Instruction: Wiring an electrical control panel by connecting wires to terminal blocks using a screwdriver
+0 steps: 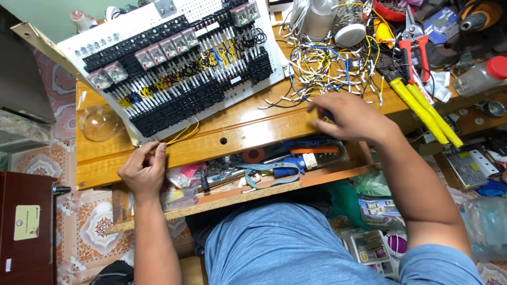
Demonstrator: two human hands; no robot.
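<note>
Yellow wire (182, 134) sits left of frame centre, looping out from under the lower edge of the white perforated panel (174, 58) and lying on the wooden worktop (232, 132). Left hand (142, 169), lower left, is curled w/ fingertips at the wire's lower end by the worktop's front edge; looks pinched on the wire but can't tell for sure. Right hand (351, 116), right of centre, lies palm down on the worktop, fingers spread flat, tips touching loose ends of the wire pile (322, 68); a dark bit shows under the fingers, can't tell what. Panel is tilted, upper left of frame, packed w/ rows of black terminal blocks (174, 105) and clear relays (163, 50). Clear plastic dome (99, 123) sits just left of the panel. Yellow-handled crimper (422, 108) and red-handled cutters (414, 47) lie upper right, near the pile. Below the worktop's front edge an open drawer (264, 163) holds mixed tools, incl. a blue and orange one. Clear bottle w/ red cap (483, 74) at far right edge.
</note>
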